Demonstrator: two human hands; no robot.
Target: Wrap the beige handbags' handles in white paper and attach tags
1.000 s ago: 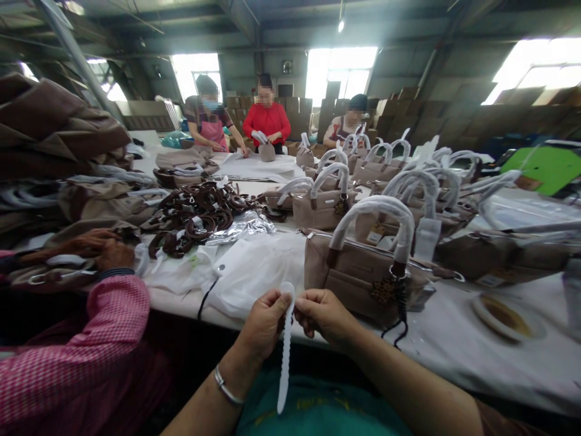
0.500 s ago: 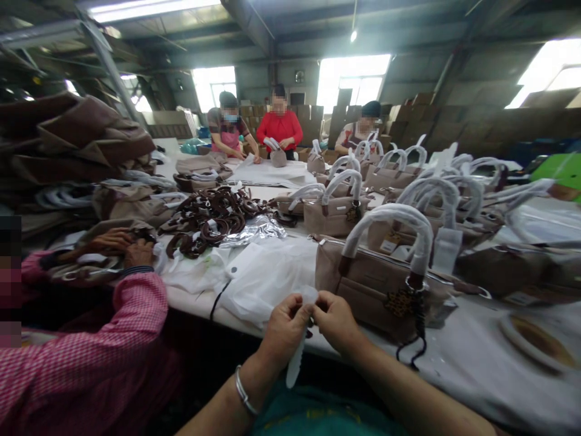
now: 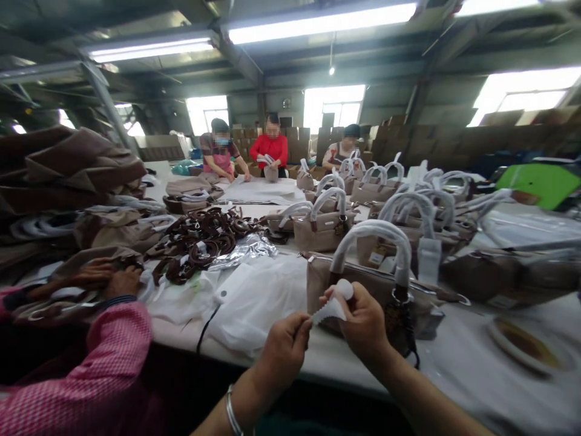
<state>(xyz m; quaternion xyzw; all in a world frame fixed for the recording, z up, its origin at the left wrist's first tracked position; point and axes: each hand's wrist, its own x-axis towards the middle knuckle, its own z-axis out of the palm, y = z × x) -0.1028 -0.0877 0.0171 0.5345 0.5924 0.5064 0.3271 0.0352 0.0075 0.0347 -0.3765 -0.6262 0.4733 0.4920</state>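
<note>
My left hand (image 3: 287, 344), with a silver bangle on its wrist, is closed in a pinch on one end of a whitish translucent strip (image 3: 330, 309) with a toothed edge. My right hand (image 3: 365, 322) grips the strip's other part, its fingers curled round it. A pale round piece (image 3: 345, 289) shows at the top of that hand. Stretched between the hands, the strip hangs in front of a taupe handbag (image 3: 318, 280). The bag stands upright, its handles wrapped in white film. My right hand hides part of its front.
White sheets (image 3: 261, 297) lie left of the bag. Behind are a heap of brown straps (image 3: 204, 239) and more wrapped-handle bags (image 3: 320, 233). A tape roll (image 3: 526, 345) sits at right. At left, a co-worker's checked sleeve (image 3: 113, 345) reaches into a bag. Several people work opposite.
My hands have moved apart, drawing the strip from hanging down to stretched between them. My right hand has shifted right, in front of the bag. The camera has tilted up.
</note>
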